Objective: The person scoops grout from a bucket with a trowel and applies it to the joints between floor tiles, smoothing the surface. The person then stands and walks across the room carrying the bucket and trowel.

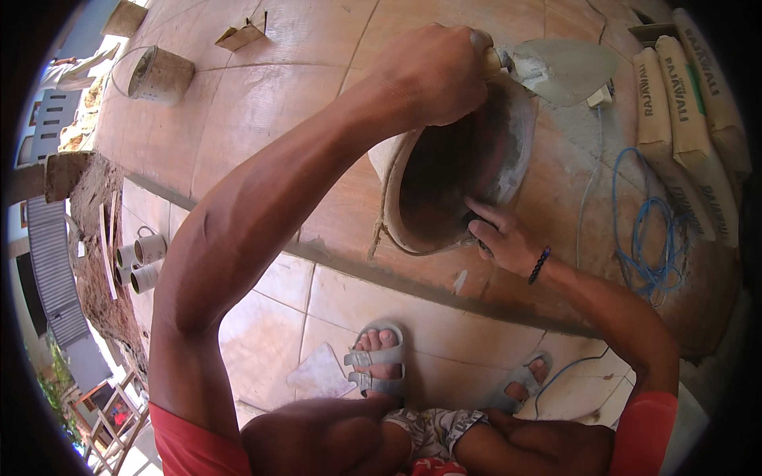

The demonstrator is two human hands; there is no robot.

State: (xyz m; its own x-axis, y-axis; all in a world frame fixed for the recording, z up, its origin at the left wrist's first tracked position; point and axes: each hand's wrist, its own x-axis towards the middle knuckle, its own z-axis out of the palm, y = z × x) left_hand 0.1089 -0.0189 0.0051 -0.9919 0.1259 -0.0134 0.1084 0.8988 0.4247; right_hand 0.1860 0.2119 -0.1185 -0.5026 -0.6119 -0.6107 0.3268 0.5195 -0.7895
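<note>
Trowel and tilted vessel, viewed from the worker's head. The left hand (440,75), at upper centre, has its grip clenched on the handle of a trowel with a broad, leaf-shaped grey blade (567,73), which projects rightward beyond the vessel's upper rim. The right hand (508,242), right of centre, has its grip curled about a small black piece (479,220) at the lower rim, one finger extended over the mouth. The round, pale-walled vessel with a dark interior (388,163) lies near the centre of the frame, tipped on a raised floor of orange-brown tiles (262,107). The step in hand appears to be working the vessel's inside or rim with the trowel while the right hand steadies it; bringing the blade inside would call for a turn of the left wrist and clearance of the upper rim. The left hand covers part of that rim and most of the trowel handle, so contact between blade neck and rim cannot be told. Shadow obscures the vessel's contents, and whether the black piece belongs to the vessel is unclear. At the right, a stack of tan printed sacks (665,103) curves into the dark fisheye border, partly cut off.
</note>
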